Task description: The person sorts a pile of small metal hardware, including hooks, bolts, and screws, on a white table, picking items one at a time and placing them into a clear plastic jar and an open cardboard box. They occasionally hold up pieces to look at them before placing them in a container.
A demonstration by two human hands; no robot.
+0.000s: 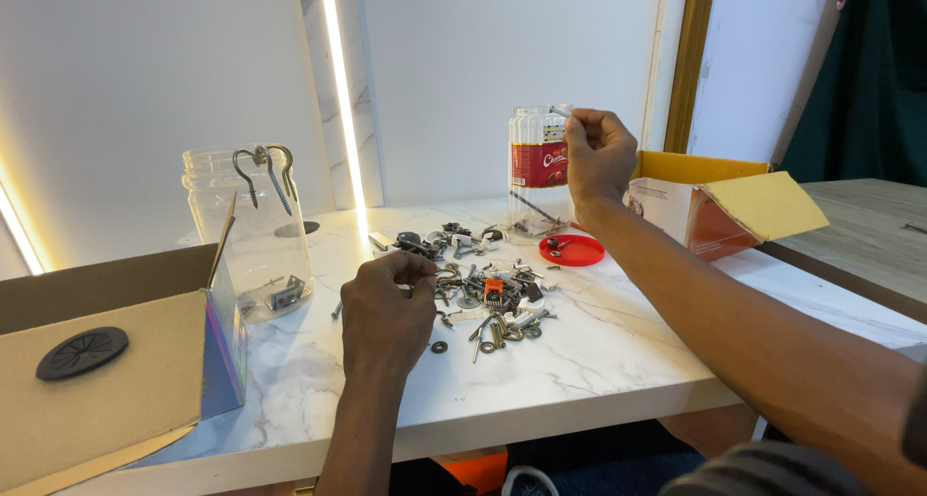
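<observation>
Small item pinched in right hand [599,155], too small to tell.

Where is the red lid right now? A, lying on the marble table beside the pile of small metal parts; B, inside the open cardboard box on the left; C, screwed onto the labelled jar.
A: the red lid lies flat on the marble table, just right of the pile of small metal parts, holding a small dark piece.

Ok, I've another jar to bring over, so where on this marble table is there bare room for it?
Bare marble lies along the near table edge, between the left hand and the right forearm. A smaller patch sits behind the hardware pile, toward the wall. The pile, red lid and labelled jar crowd the middle; the clear jar and open box fill the left.
</observation>
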